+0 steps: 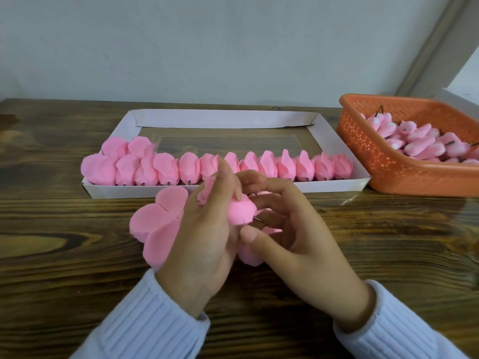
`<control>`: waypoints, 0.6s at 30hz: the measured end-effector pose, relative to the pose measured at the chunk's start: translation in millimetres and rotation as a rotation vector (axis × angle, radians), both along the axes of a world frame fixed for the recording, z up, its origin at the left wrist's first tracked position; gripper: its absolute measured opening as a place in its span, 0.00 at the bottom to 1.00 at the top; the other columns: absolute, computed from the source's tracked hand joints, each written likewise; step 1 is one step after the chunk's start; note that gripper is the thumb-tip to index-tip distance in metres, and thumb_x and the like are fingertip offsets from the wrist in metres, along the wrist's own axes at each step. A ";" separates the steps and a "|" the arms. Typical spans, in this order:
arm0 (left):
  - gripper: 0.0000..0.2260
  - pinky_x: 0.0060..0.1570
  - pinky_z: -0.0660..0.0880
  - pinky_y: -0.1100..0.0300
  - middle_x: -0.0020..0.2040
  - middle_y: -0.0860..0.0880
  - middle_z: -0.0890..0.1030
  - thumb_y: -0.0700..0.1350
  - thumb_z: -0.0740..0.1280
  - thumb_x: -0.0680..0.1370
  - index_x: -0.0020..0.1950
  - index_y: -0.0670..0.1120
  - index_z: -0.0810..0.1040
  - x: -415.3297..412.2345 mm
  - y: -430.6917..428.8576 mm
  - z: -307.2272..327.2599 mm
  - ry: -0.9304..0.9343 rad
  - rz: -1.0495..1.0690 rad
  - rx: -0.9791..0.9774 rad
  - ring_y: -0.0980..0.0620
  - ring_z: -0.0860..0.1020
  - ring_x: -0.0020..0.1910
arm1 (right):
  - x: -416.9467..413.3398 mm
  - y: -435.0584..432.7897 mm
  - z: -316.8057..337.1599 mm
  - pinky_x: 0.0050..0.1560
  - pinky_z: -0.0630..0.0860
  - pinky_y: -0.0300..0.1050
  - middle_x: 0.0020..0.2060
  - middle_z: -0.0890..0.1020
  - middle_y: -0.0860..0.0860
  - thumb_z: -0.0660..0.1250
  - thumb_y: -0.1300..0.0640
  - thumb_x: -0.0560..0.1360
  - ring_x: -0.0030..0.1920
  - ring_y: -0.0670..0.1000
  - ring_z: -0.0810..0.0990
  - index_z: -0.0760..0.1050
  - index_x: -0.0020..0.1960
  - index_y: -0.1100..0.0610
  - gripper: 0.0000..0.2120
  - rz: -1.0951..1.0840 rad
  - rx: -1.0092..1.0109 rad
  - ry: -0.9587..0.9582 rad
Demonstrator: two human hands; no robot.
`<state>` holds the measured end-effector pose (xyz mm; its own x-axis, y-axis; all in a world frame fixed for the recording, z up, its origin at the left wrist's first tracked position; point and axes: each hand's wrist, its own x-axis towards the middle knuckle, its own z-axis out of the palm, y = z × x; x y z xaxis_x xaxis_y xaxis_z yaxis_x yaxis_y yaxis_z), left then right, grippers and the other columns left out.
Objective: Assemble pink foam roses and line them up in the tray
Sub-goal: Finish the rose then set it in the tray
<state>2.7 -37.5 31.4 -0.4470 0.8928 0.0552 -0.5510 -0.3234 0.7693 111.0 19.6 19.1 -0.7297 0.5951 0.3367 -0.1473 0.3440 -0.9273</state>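
Note:
My left hand grips a pink foam rose bud with a short dark stem pointing right. My right hand curls around the bud's stem end, thumb below and fingers above it. A stack of flat pink foam petal sheets lies on the table under and left of my left hand. The white cardboard tray behind my hands holds a row of finished pink roses along its front wall, with two more behind at the left.
An orange perforated plastic basket at the right holds several pink rose buds with dark stems. The wooden table runs to a pale wall behind. My sleeves are light blue ribbed knit.

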 end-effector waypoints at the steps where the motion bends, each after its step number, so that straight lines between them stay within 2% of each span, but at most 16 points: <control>1: 0.18 0.42 0.79 0.44 0.43 0.50 0.82 0.63 0.69 0.63 0.28 0.49 0.73 0.8 -0.2 -0.6 0.031 -0.011 -0.004 0.44 0.81 0.47 | -1.2 -1.8 -0.2 0.41 0.78 0.50 0.53 0.80 0.48 0.69 0.60 0.71 0.44 0.49 0.80 0.72 0.58 0.53 0.16 0.019 -0.029 0.022; 3: 0.19 0.44 0.76 0.41 0.46 0.50 0.82 0.66 0.74 0.62 0.30 0.51 0.76 2.3 -1.0 -1.3 0.119 -0.047 0.009 0.42 0.80 0.49 | -3.1 -2.7 -1.6 0.41 0.78 0.48 0.54 0.80 0.53 0.68 0.61 0.72 0.45 0.51 0.81 0.73 0.56 0.55 0.13 0.034 -0.066 0.061; 5: 0.14 0.39 0.76 0.48 0.49 0.51 0.82 0.58 0.79 0.60 0.34 0.53 0.79 3.6 -2.6 -2.6 0.212 -0.079 0.024 0.42 0.80 0.49 | -2.8 -1.9 -2.5 0.34 0.75 0.43 0.46 0.81 0.55 0.65 0.61 0.74 0.38 0.52 0.77 0.74 0.56 0.58 0.11 0.056 -0.162 0.089; 6: 0.09 0.35 0.76 0.53 0.49 0.51 0.82 0.53 0.78 0.62 0.37 0.53 0.80 3.9 -3.1 -3.9 0.266 -0.074 0.017 0.43 0.81 0.49 | -2.1 -1.2 -2.5 0.31 0.72 0.40 0.39 0.79 0.55 0.64 0.61 0.75 0.33 0.51 0.74 0.74 0.57 0.58 0.11 0.075 -0.221 0.098; 8: 0.05 0.30 0.75 0.58 0.50 0.52 0.84 0.50 0.72 0.65 0.40 0.55 0.82 5.2 -4.3 -5.4 0.350 -0.046 -0.005 0.47 0.82 0.47 | -0.1 0.3 -1.8 0.31 0.69 0.44 0.32 0.73 0.58 0.61 0.57 0.77 0.30 0.51 0.70 0.76 0.58 0.56 0.11 0.109 -0.306 0.074; 10: 0.05 0.27 0.73 0.65 0.47 0.52 0.84 0.50 0.71 0.66 0.40 0.53 0.84 6.6 -5.4 -5.4 0.349 -0.044 0.003 0.56 0.82 0.37 | 1.2 2.0 -2.3 0.35 0.68 0.49 0.33 0.75 0.56 0.59 0.52 0.78 0.34 0.52 0.72 0.78 0.53 0.51 0.11 0.140 -0.334 0.009; 12: 0.07 0.21 0.69 0.68 0.41 0.53 0.84 0.50 0.69 0.67 0.39 0.50 0.84 7.8 -7.2 -2.6 0.340 -0.058 0.004 0.61 0.77 0.25 | 1.1 1.8 -2.6 0.33 0.69 0.43 0.33 0.78 0.49 0.57 0.50 0.79 0.35 0.48 0.75 0.78 0.50 0.53 0.12 0.181 -0.343 -0.014; 13: 0.07 0.21 0.69 0.68 0.42 0.53 0.84 0.51 0.69 0.67 0.36 0.49 0.83 7.9 -7.6 -1.5 0.338 -0.060 -0.003 0.61 0.76 0.23 | 0.2 1.5 -3.0 0.32 0.68 0.39 0.34 0.78 0.48 0.58 0.50 0.79 0.35 0.47 0.76 0.77 0.50 0.55 0.12 0.199 -0.361 0.007; 14: 0.07 0.22 0.71 0.66 0.45 0.52 0.84 0.52 0.69 0.67 0.34 0.50 0.82 7.7 -7.7 -1.2 0.333 -0.057 -0.009 0.60 0.77 0.25 | -0.4 1.0 -3.3 0.31 0.68 0.37 0.34 0.79 0.49 0.59 0.52 0.79 0.35 0.47 0.76 0.77 0.50 0.56 0.11 0.216 -0.384 0.040; 16: 0.08 0.24 0.74 0.60 0.48 0.53 0.84 0.53 0.69 0.66 0.30 0.50 0.80 5.9 -7.5 -1.8 0.329 -0.048 -0.023 0.55 0.82 0.35 | -1.2 0.3 -3.5 0.31 0.68 0.37 0.37 0.78 0.49 0.61 0.57 0.78 0.37 0.47 0.75 0.76 0.55 0.53 0.08 0.266 -0.414 0.103; 18: 0.09 0.25 0.74 0.58 0.47 0.52 0.84 0.53 0.70 0.66 0.32 0.49 0.80 5.0 -7.3 -2.9 0.342 -0.045 -0.037 0.52 0.83 0.39 | -1.2 0.4 -3.5 0.34 0.68 0.40 0.38 0.79 0.48 0.63 0.57 0.76 0.38 0.47 0.75 0.75 0.55 0.52 0.08 0.304 -0.426 0.116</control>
<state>7.7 -44.8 28.5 -0.3687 0.9152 0.1624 -0.2725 -0.2735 0.9225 109.7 20.1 15.5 -0.8628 0.4643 0.1999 -0.2911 -0.1332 -0.9474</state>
